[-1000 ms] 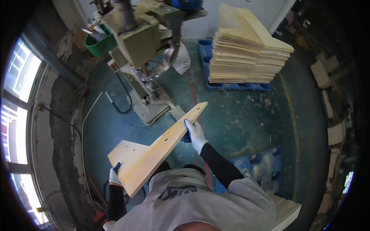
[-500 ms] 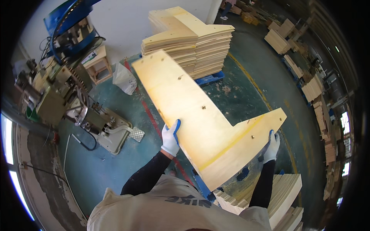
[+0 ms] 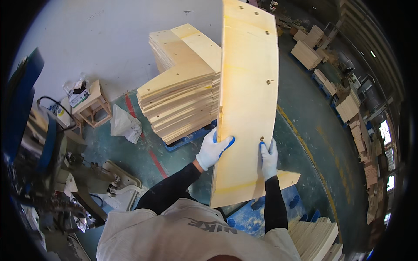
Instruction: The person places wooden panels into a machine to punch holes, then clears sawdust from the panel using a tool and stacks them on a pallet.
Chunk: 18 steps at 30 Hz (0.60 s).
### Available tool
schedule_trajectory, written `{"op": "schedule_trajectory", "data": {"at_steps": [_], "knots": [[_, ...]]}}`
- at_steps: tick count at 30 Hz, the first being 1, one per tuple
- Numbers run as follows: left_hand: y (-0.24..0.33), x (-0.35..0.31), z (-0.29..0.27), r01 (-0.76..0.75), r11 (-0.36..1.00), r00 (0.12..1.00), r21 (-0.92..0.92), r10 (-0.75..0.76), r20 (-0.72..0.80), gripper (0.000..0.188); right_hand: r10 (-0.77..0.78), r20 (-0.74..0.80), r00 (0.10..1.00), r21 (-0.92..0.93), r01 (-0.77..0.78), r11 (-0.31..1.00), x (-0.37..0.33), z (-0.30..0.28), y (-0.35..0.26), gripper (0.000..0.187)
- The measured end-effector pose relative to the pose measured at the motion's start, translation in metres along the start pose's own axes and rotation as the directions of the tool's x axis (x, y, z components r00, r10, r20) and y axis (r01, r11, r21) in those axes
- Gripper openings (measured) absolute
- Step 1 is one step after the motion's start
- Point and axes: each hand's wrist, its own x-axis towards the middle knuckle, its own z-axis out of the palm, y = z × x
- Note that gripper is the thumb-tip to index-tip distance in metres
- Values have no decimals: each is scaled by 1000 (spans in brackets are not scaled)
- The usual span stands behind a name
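Note:
An L-shaped plywood panel with metal inserts along its edge stands tilted up in front of me, its long arm reaching the top of the view. My left hand, in a white glove with blue fingertips, grips its left edge with the thumb on the face. On the other side my right hand, gloved alike, holds the inner edge near an insert, its thumb on the face. Fingers behind the panel are hidden. Just left of the panel rises a tall stack of similar plywood panels, partly covered by it.
The stack rests on a blue pallet. A stained blue surface lies below the panel, with more stacked wood at lower right. A machine occupies the left, near a wooden stool and a white sack.
The panel has swung more upright and its top has moved right. My right hand has shifted from the short arm to the long arm's inner edge. My view has turned toward the stack.

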Motion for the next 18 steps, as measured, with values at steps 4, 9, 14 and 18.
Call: {"op": "schedule_trajectory", "data": {"at_steps": [4,9,14,18], "knots": [[4,120,-44,-42,942,998,334,21,67,50,-18,-121,992,121,33,992,99,34,15,41],[8,200,-160,61,844,978,532,55,-200,50,-50,-132,990,35,55,998,255,55,60,44],[9,301,-249,229,481,907,847,210,-365,52,-75,-11,997,-76,74,994,442,112,103,40],[-9,397,-307,382,260,853,887,271,-447,58,-10,137,990,-71,20,997,591,180,132,38]]}}
